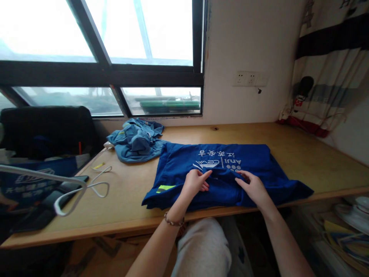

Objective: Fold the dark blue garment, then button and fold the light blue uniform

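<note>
A blue work garment (pixel 259 161) with white lettering and a yellow-green reflective strip lies folded flat on the wooden table before me. My left hand (pixel 197 181) rests at the middle of the cloth, beside the white logo, its thumb stretched out apart from the loosely bent fingers. To its right, my right hand (pixel 253 186) is at the cloth near the printed dots, thumb and fingers apart. Small wrinkles run through the fabric between the two hands. The garment's near edge lies along the table's front edge, and its right corner spreads outward.
A crumpled lighter-blue garment (pixel 138 140) lies at the back left of the table (pixel 123 200). A white cable (pixel 99 188) loops across the left side, near a dark flat object (pixel 72 186). A black chair (pixel 49 130) stands left; a curtain (pixel 323 77) hangs right.
</note>
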A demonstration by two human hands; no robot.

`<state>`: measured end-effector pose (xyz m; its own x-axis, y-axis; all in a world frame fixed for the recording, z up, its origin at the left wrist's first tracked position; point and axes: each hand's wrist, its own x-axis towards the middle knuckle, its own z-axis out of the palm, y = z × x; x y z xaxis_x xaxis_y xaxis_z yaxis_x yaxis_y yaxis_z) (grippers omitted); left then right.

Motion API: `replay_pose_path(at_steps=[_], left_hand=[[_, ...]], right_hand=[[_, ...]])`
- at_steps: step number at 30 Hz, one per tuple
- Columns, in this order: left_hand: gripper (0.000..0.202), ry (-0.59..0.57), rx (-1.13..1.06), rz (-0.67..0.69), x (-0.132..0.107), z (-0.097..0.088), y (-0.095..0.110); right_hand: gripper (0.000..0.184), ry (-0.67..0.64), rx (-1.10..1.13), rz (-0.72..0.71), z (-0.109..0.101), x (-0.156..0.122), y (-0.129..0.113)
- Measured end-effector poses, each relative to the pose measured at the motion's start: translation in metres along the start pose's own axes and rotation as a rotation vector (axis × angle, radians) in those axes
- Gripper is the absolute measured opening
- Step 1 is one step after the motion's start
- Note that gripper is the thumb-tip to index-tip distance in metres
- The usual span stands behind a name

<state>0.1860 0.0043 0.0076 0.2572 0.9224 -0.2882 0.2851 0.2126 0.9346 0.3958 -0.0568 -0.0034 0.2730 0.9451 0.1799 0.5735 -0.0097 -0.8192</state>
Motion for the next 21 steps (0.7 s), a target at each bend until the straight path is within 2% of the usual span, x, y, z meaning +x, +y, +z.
replay_pose_path(at_steps=[2, 4, 7, 10, 12, 14, 18, 21], left_hand=[[0.035, 0.03, 0.173, 0.074, 0.005, 0.004, -0.005], [0.027, 0.115, 0.229, 0.153, 0.006, 0.008, -0.008], [0.015, 0.154, 0.03, 0.146, -0.001, 0.008, -0.006], [0.012, 0.094, -0.401, 0.023, -0.018, 0.002, 0.0], [0.014, 0.001, -0.676, -0.073, -0.029, -0.006, 0.002], [0.011, -0.122, -0.862, -0.145, -0.038, -0.015, 0.002], [0.007, -0.314, -0.985, -0.192, -0.043, -0.033, -0.002], [0.01, -0.279, -0.902, -0.183, -0.041, -0.043, -0.007]], right_hand=[[0.036, 0.009, 0.074, -0.008, -0.001, -0.001, 0.001], [0.039, 0.015, 0.103, 0.007, -0.003, -0.003, 0.002], [0.041, -0.009, 0.13, 0.084, -0.01, -0.005, 0.004], [0.035, -0.079, 0.102, 0.114, -0.016, -0.005, 0.006], [0.037, -0.132, 0.072, 0.107, -0.018, -0.004, 0.006], [0.037, -0.163, 0.108, 0.108, -0.017, -0.003, 0.007], [0.03, -0.05, 0.311, 0.153, -0.012, 0.005, 0.012], [0.033, 0.043, 0.506, 0.229, -0.009, 0.015, 0.019]])
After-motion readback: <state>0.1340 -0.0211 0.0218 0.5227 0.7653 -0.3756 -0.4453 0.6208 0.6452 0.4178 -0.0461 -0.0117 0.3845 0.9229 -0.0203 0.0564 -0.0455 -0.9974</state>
